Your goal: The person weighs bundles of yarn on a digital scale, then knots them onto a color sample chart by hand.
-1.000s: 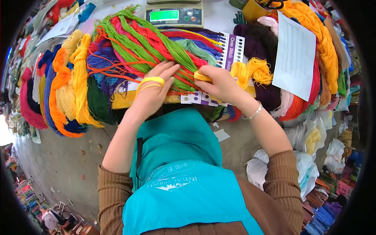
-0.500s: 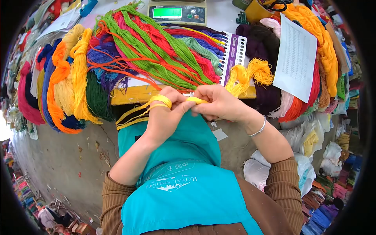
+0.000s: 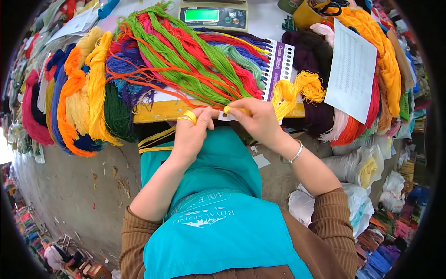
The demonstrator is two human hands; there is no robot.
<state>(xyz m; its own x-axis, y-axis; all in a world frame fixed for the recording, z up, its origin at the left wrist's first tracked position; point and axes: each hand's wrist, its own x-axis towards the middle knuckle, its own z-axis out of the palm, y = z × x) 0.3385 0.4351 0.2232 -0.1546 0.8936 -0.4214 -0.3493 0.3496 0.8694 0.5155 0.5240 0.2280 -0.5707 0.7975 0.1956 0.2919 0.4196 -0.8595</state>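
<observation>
My left hand [image 3: 191, 132] has yellow thread [image 3: 188, 116] wrapped round its fingers, which are closed at the table's front edge. My right hand [image 3: 255, 118] pinches a yellow strand end [image 3: 227, 109] just above the punched edge of a white card [image 3: 224, 116]. Loops of the yellow thread trail from the left hand over the apron. Right behind both hands lie green, red and orange skeins [image 3: 200, 74]. A yellow skein [image 3: 297, 91] lies beside the right hand, next to a purple and white thread card [image 3: 277, 65].
A scale [image 3: 213, 15] with a lit green display stands at the back. Coloured skeins [image 3: 96, 83] hang over the table's front edge on the left. A printed sheet [image 3: 351, 69] lies over skeins on the right. Plastic bags [image 3: 360, 204] rest on the floor at right.
My hands have moved apart. My right hand has brought the yellow strand to the white card's hole, while my left hand has turned and drawn slightly away.
</observation>
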